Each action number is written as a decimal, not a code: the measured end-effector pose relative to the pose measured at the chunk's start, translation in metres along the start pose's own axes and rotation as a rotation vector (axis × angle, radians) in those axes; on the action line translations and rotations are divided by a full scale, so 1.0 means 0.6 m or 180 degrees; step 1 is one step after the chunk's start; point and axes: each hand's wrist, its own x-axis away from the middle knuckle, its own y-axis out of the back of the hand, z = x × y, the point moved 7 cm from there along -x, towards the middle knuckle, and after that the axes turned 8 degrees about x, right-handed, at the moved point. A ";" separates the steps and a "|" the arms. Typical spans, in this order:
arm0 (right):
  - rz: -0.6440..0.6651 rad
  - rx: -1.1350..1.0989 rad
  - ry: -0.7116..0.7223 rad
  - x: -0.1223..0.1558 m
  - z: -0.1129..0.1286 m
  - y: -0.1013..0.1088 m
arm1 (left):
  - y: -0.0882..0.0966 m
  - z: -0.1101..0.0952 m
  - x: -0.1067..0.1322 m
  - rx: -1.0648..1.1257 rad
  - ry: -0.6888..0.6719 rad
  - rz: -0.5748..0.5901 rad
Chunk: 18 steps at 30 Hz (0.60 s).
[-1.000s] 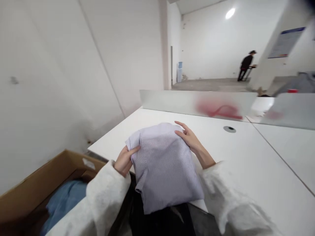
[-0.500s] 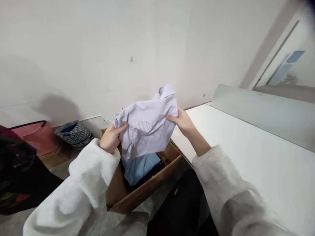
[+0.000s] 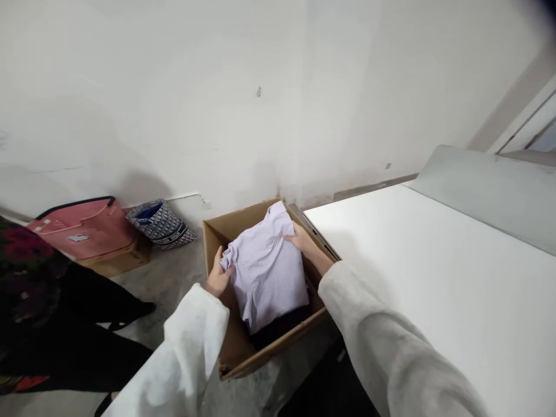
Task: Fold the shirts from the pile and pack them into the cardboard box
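Observation:
A folded, pale lilac striped shirt [image 3: 271, 269] lies inside the open cardboard box [image 3: 264, 359], covering most of what is in it. My left hand [image 3: 219, 274] grips the shirt's left edge, thumb on top. At the upper right, near the collar, my right hand [image 3: 301, 238] pinches the other edge, its fingers partly hidden under the cloth. Dark cloth [image 3: 282, 325] shows beneath the shirt at the box's near side.
A white table [image 3: 434, 278] borders the box on the right. Left on the floor are a pink basket [image 3: 93, 226] on a cardboard box [image 3: 119, 259] and a patterned bag [image 3: 163, 226]. A person in black trousers [image 3: 82, 330] stands at the left.
Both hands have lowered the shirt from above the box down into it. The blue checked cloth seen in the box before is now covered. The view has shifted left.

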 end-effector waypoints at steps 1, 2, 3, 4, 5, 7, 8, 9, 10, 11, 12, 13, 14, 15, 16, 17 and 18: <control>0.0047 0.0278 -0.0013 -0.001 -0.014 -0.014 | 0.009 0.015 -0.011 -0.0067 0.0018 -0.0113; 0.0147 0.0566 -0.0040 -0.001 -0.029 -0.027 | 0.016 0.027 -0.020 -0.0063 0.0032 -0.0197; 0.0287 0.0831 -0.0085 0.002 -0.043 -0.039 | 0.020 0.036 -0.027 -0.0023 0.0011 -0.0237; 0.0442 0.1054 -0.0151 0.007 -0.057 -0.047 | 0.021 0.042 -0.032 0.0013 -0.0036 -0.0242; 0.0586 0.1224 -0.0235 0.013 -0.071 -0.052 | 0.022 0.046 -0.035 0.0018 -0.0100 -0.0232; 0.0779 0.1424 -0.0409 0.026 -0.095 -0.050 | 0.019 0.049 -0.037 -0.0064 -0.0226 -0.0138; 0.0815 0.1471 -0.0468 0.033 -0.103 -0.044 | 0.017 0.051 -0.037 -0.0117 -0.0262 -0.0078; 0.0821 0.1506 -0.0508 0.038 -0.109 -0.037 | 0.015 0.052 -0.037 -0.0163 -0.0286 -0.0021; 0.0824 0.1553 -0.0540 0.043 -0.114 -0.029 | 0.014 0.053 -0.037 -0.0207 -0.0303 0.0018; 0.0824 0.1599 -0.0562 0.048 -0.116 -0.021 | 0.013 0.053 -0.036 -0.0250 -0.0314 0.0045; 0.0822 0.1637 -0.0570 0.052 -0.117 -0.015 | 0.012 0.052 -0.036 -0.0291 -0.0317 0.0059; 0.0825 0.1667 -0.0565 0.055 -0.117 -0.009 | 0.011 0.051 -0.036 -0.0336 -0.0313 0.0070; 0.0833 0.1691 -0.0551 0.058 -0.116 -0.005 | 0.010 0.050 -0.037 -0.0388 -0.0300 0.0087; 0.0844 0.1709 -0.0533 0.062 -0.115 -0.002 | 0.009 0.048 -0.037 -0.0445 -0.0283 0.0106; 0.0856 0.1725 -0.0514 0.066 -0.114 0.001 | 0.007 0.047 -0.037 -0.0506 -0.0264 0.0139; 0.0865 0.1741 -0.0497 0.071 -0.114 0.003 | 0.004 0.046 -0.038 -0.0574 -0.0245 0.0181; 0.0869 0.1758 -0.0483 0.076 -0.114 0.005 | 0.000 0.046 -0.037 -0.0667 -0.0219 0.0245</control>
